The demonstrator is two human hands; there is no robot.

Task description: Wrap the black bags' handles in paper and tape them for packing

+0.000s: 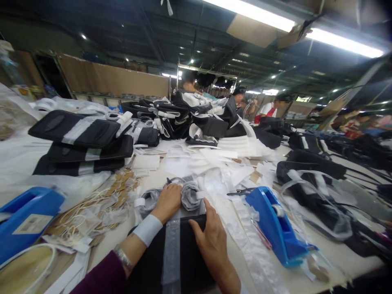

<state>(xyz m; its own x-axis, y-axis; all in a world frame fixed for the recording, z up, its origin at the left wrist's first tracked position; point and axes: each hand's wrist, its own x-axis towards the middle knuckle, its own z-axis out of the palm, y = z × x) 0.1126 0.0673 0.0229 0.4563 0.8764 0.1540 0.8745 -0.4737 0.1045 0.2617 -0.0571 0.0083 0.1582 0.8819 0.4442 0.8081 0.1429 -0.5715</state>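
A black padded case (171,261) with a translucent grey strip down its middle lies on the white table, close to me. My right hand (211,241) rests on its far edge with the fingers spread. My left hand (168,202), in a maroon sleeve with a white wristband, lies curled over a bundle of grey strap (190,197) at the case's far end. A second grey strap roll (149,201) sits just left of that hand. My left fingertips are hidden behind the hand.
A blue tape dispenser (275,224) stands to the right, with scissors (241,191) behind it, and another (27,220) lies at the left. Loose white paper and tags cover the table. Stacks of black padded cases lie beyond. Several co-workers stand at the far end.
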